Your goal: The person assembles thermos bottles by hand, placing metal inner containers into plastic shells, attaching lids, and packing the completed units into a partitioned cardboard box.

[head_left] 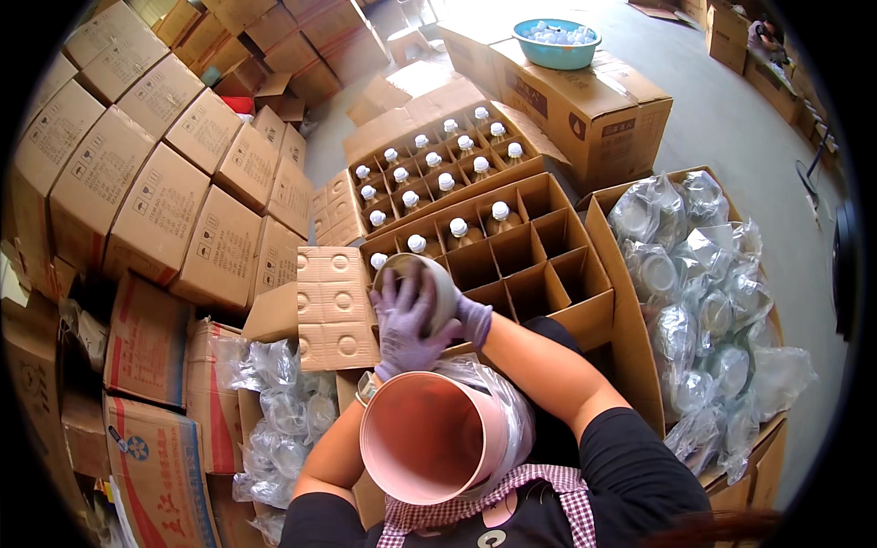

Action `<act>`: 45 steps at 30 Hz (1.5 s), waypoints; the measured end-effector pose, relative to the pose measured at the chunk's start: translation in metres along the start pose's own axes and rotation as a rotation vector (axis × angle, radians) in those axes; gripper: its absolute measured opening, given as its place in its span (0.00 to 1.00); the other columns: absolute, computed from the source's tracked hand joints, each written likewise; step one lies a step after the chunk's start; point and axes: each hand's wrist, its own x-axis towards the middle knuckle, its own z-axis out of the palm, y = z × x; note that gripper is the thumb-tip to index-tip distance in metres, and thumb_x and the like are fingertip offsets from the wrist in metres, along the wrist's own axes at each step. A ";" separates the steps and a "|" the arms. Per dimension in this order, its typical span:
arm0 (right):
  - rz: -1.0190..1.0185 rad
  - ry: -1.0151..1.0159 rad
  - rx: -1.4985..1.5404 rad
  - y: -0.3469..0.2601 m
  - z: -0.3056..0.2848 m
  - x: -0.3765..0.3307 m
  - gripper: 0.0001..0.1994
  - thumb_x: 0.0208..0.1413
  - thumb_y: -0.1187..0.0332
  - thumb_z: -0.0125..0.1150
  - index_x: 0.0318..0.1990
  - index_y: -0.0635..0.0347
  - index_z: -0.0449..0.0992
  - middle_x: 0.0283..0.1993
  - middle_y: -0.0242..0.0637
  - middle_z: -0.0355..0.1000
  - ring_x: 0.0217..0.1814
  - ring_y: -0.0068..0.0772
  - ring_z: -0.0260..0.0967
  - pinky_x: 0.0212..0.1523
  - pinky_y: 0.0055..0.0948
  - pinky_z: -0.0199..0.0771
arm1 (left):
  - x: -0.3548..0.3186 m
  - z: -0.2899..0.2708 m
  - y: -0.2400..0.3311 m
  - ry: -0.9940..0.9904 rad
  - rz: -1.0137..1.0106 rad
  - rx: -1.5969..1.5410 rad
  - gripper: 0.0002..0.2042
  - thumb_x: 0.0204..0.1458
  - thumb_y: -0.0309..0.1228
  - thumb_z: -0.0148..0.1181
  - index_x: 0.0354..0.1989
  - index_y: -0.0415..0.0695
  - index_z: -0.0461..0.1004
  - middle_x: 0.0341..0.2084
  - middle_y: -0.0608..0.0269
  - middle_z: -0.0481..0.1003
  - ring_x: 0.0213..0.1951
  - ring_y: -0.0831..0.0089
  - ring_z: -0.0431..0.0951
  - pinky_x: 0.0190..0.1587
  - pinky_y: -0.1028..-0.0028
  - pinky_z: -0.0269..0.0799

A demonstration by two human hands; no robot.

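Observation:
My left hand [405, 321], in a purple glove, lies over the side of a brown jar [437, 274] held above the near edge of an open divided carton [534, 265]. My right hand [473, 316], also gloved, grips the same jar from the right and below. A pink plastic bucket [429, 438] lined with clear plastic rests tilted against my lap, its mouth facing up. The carton holds three white-capped bottles [459, 228] in its far cells; its nearer cells are empty.
A second carton [429, 160] full of capped bottles stands behind. A large box of plastic-wrapped jars [703, 301] is at the right, more wrapped jars [283, 411] at lower left. Stacked sealed cartons [155, 192] line the left. A teal basin [555, 44] sits on far boxes.

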 end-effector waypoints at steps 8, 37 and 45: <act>0.110 -0.214 -0.463 -0.052 0.022 -0.013 0.25 0.75 0.54 0.43 0.73 0.53 0.63 0.73 0.39 0.65 0.72 0.37 0.64 0.73 0.40 0.66 | -0.011 -0.028 -0.028 0.302 0.647 0.218 0.20 0.52 0.47 0.68 0.51 0.53 0.79 0.54 0.66 0.77 0.60 0.58 0.74 0.69 0.41 0.60; -0.908 0.526 -2.304 -0.253 0.196 0.018 0.12 0.45 0.64 0.71 0.36 0.57 0.80 0.37 0.41 0.75 0.37 0.45 0.77 0.41 0.41 0.79 | -0.030 -0.037 -0.014 0.432 0.128 -2.206 0.17 0.69 0.43 0.49 0.55 0.43 0.68 0.61 0.51 0.65 0.67 0.51 0.63 0.72 0.47 0.58; -0.558 0.208 -1.668 -0.135 0.279 -0.101 0.45 0.47 0.72 0.73 0.75 0.62 0.56 0.71 0.52 0.62 0.67 0.46 0.67 0.55 0.35 0.74 | -0.002 -0.134 0.022 0.955 -0.375 -0.243 0.15 0.64 0.29 0.60 0.56 0.38 0.68 0.49 0.53 0.74 0.49 0.64 0.75 0.53 0.65 0.73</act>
